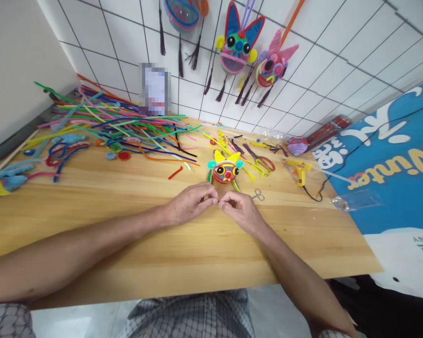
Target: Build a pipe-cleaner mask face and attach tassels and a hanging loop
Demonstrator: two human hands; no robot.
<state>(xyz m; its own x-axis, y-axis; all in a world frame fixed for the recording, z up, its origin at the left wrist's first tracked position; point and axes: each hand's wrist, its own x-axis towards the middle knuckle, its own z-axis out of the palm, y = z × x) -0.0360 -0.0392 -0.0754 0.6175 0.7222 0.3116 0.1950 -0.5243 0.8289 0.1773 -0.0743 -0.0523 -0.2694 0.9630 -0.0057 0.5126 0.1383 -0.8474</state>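
Observation:
Both hands meet low in front of a small colourful animal-face craft (225,171) with yellow horns and teal ears. My left hand (193,203) is closed in a pinch, and my right hand (242,210) pinches from the other side. Between the fingertips shows a tiny red piece (218,201), mostly hidden by the fingers; both hands seem to grip it. Small scissors (258,195) lie just beyond my right hand. A short red fuzzy stick (175,172) rests on the table, left of the craft.
Many coloured fuzzy sticks (127,122) are heaped at the back left of the wooden table (162,263). Red-handled scissors (264,163) and a yellow glue gun (301,171) with a cord lie at the right. Finished face crafts (238,54) hang on the tiled wall.

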